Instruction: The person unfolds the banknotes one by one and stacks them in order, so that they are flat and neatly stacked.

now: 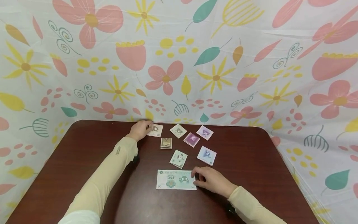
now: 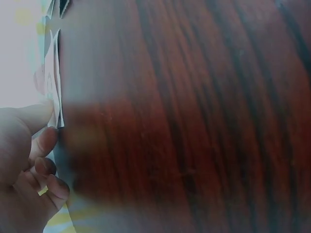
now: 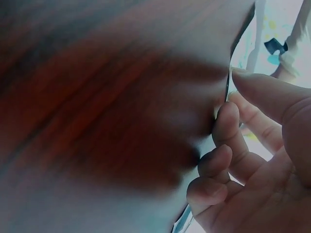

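At the far left of the notes, my left hand (image 1: 140, 130) pinches the left end of a pale folded banknote (image 1: 156, 130) printed with 20. The left wrist view shows this note edge-on, with the thumb (image 2: 36, 118) against it. My right hand (image 1: 213, 181) has thumb and index finger at the right edge of a flat green banknote (image 1: 176, 179) printed with 50, its other fingers curled. Seen from the right wrist, the note is a thin edge by the thumb tip (image 3: 243, 80).
Between the hands lie several folded banknotes: a brown one (image 1: 166, 143), two green ones, including one with a penguin-like print (image 1: 178, 159), a dark purple one (image 1: 191, 139), a light purple one (image 1: 205, 133) and a blue one (image 1: 207, 156). A flower-print cloth (image 1: 179, 93) hangs behind the dark wooden table (image 1: 237, 149).
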{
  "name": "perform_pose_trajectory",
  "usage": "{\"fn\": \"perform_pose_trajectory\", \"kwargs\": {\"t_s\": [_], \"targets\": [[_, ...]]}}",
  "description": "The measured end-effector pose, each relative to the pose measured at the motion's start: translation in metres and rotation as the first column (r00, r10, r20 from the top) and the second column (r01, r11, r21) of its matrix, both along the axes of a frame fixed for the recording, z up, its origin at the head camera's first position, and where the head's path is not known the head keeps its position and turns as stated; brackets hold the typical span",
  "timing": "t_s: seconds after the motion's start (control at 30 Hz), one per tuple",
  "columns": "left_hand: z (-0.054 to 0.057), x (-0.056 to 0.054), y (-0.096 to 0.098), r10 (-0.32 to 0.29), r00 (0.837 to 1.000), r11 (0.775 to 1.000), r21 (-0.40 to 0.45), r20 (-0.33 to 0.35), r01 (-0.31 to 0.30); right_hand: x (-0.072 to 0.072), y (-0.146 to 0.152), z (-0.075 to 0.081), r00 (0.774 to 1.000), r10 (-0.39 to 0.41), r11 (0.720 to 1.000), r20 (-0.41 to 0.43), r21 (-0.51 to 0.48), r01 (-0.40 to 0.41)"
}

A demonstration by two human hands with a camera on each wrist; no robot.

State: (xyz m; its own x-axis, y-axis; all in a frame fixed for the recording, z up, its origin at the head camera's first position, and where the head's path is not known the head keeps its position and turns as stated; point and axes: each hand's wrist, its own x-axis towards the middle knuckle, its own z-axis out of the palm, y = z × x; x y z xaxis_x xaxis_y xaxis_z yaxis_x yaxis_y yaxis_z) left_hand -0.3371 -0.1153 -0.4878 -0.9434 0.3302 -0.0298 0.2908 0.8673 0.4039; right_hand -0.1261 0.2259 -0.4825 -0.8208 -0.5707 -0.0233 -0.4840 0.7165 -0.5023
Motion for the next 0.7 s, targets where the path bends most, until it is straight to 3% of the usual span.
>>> {"fn": "perform_pose_trajectory", "kwargs": {"t_s": [0.3,0.7], "targets": [[0.008,0.001,-0.005,0.008,0.999,0.999,0.04,0.04,-0.01,-0.001,0.001,0.002,1.0,0.008,1.0,0.024,-0.002,-0.008],[0.007,0.007,-0.017,0.123,0.992,0.992,0.036,0.012,-0.123,-0.001,0.001,0.001,1.0,0.011,1.0,0.024,0.009,-0.012]]}}
